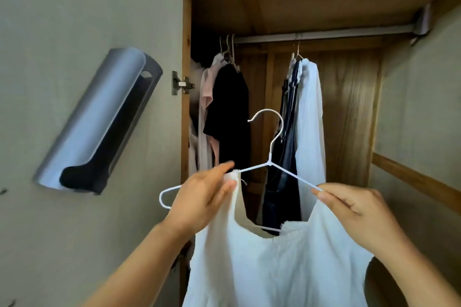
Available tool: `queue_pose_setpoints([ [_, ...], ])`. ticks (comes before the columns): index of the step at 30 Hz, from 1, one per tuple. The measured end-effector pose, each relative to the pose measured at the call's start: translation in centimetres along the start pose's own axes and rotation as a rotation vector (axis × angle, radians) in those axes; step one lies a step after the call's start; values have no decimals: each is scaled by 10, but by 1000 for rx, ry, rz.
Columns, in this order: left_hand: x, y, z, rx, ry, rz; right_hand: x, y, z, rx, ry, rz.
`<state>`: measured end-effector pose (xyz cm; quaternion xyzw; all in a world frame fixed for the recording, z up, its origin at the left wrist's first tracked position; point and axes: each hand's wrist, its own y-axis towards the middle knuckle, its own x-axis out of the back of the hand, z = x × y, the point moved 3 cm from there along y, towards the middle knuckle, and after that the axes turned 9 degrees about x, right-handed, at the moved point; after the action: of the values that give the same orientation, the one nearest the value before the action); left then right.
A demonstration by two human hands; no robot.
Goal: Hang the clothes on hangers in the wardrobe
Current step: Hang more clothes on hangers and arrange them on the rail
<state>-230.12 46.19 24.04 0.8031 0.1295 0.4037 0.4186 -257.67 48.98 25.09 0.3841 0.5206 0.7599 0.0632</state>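
Note:
A white wire hanger is held up in front of the open wardrobe, hook pointing left. A white sleeveless garment hangs from it, its left strap lying over the hanger's left arm. My left hand pinches that strap against the hanger's left arm. My right hand pinches the hanger's right arm, with the garment's right shoulder under it. The hanger's left end loop sticks out bare past my left hand. The grey rail runs across the wardrobe above.
On the rail hang a black top and pale pink clothes at the left, and dark denim with a white shirt in the middle. The open door at the left carries a grey metal holder.

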Motion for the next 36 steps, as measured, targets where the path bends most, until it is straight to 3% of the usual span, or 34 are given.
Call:
queue_pose_setpoints([
  [5, -13, 38, 29, -55, 49, -182, -6, 23, -41, -56, 83, 34],
  [10, -31, 73, 52, -8, 22, -289, -11, 42, -83, -147, 214, 194],
  [13, -49, 92, 58, 6, -80, -267, -12, 57, -92, -241, 482, 411],
  [15, -61, 107, 61, 39, -166, -235, -13, 68, -99, -240, 484, 513],
  [20, -99, 141, 65, 102, -224, -183, -19, 88, -107, -231, 632, 578],
  [29, -159, 200, 60, 217, -358, -93, -33, 114, -98, -131, 874, 280],
  [36, -145, 251, 78, 244, -311, -173, -79, 178, -105, -162, 806, 114],
])
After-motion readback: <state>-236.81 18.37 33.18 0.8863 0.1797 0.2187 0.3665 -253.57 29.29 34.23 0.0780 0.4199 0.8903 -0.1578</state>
